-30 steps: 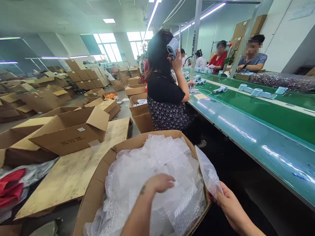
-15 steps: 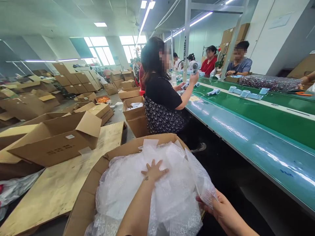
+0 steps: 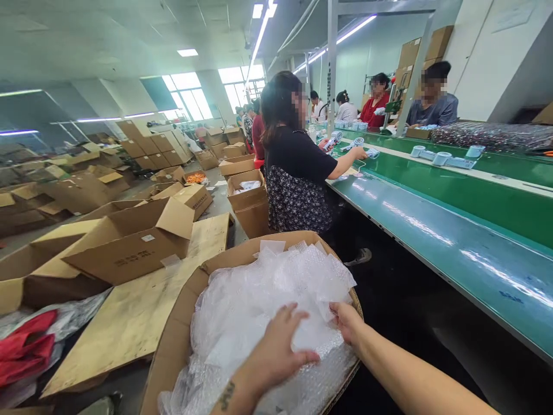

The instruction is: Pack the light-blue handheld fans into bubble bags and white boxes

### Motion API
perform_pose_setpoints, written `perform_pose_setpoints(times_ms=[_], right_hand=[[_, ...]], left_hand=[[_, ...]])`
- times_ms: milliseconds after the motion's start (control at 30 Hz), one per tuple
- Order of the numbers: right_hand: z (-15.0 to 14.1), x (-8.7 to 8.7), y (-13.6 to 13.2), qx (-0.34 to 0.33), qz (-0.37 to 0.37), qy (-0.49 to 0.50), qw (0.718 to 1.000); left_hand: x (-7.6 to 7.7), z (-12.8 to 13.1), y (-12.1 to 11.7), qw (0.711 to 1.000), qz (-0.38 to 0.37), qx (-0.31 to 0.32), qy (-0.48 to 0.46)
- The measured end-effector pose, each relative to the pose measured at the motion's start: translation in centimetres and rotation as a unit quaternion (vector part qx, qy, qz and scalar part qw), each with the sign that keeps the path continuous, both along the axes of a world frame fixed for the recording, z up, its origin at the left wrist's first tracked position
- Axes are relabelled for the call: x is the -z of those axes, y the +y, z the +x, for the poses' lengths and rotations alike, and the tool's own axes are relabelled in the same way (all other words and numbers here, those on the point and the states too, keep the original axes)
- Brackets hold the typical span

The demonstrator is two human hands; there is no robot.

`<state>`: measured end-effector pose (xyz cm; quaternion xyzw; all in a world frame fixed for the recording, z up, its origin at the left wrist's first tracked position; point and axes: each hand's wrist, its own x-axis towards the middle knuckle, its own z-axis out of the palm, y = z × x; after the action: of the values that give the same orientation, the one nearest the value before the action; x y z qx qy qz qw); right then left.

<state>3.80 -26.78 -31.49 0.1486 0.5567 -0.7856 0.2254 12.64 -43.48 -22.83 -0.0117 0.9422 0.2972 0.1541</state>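
Observation:
A large cardboard box (image 3: pixel 181 323) in front of me is heaped with clear bubble-wrap bags (image 3: pixel 276 282). My left hand (image 3: pixel 276 351) lies on the heap near its front, fingers spread and pressing the bags down. My right hand (image 3: pixel 348 321) is at the heap's right side by the box rim, its fingers curled onto a bag's edge. Both forearms reach in from the bottom of the view.
A green conveyor table (image 3: pixel 453 230) runs along my right, with small white-blue devices (image 3: pixel 440 158) farther up. A seated person in a black top (image 3: pixel 298 173) works at it just ahead; others sit beyond. Open cardboard boxes (image 3: pixel 129 242) and a plywood sheet (image 3: pixel 129 317) lie to my left.
My right hand, which held one bag out beside the box, has come in onto the heap. My left hand has slid back toward me. The person ahead lowered a device to the table.

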Motion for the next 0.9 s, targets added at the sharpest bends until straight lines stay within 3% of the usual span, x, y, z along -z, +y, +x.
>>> perform_pose_setpoints(times_ms=[100, 167, 233, 333, 433, 500, 567, 633, 700, 800, 900], right_hand=[[0.2, -1.2, 0.9, -0.034, 0.038, -0.052, 0.997], [0.6, -2.9, 2.0, -0.058, 0.029, -0.038, 0.997], [0.9, -4.9, 3.3, -0.073, -0.020, -0.020, 0.997], [1.2, -7.3, 5.7, -0.013, -0.116, -0.043, 0.992], [1.4, -8.3, 8.0, 0.073, -0.175, -0.120, 0.974], [1.6, -8.2, 9.1, 0.102, -0.210, -0.170, 0.957], [1.9, -7.8, 9.8, 0.117, -0.241, -0.208, 0.941], [2.2, -7.3, 10.0, 0.120, -0.266, -0.232, 0.928], [2.5, -6.9, 9.9, 0.112, -0.287, -0.245, 0.919], [2.8, -6.2, 9.9, 0.101, -0.303, -0.256, 0.912], [2.8, -5.8, 10.4, 0.109, -0.297, -0.260, 0.912]], left_hand=[[4.7, 3.4, 2.0, 0.986, -0.076, 0.091, -0.115], [7.6, 4.0, 2.2, 0.978, -0.117, 0.116, -0.127], [8.8, 3.6, 1.7, 0.979, -0.131, 0.112, -0.111], [7.2, 2.3, 0.1, 0.991, -0.100, 0.059, -0.066], [3.7, 1.1, -1.5, 0.998, 0.036, -0.055, 0.011], [1.8, 0.7, -2.2, 0.968, 0.195, -0.152, 0.045], [0.6, 0.3, -2.4, 0.898, 0.362, -0.245, 0.050], [0.3, -0.3, -2.0, 0.814, 0.480, -0.324, 0.045], [0.6, -1.0, -1.3, 0.753, 0.538, -0.378, 0.033], [1.8, -2.1, -0.2, 0.716, 0.545, -0.437, 0.002], [3.3, -2.8, -0.4, 0.716, 0.491, -0.496, 0.004]])
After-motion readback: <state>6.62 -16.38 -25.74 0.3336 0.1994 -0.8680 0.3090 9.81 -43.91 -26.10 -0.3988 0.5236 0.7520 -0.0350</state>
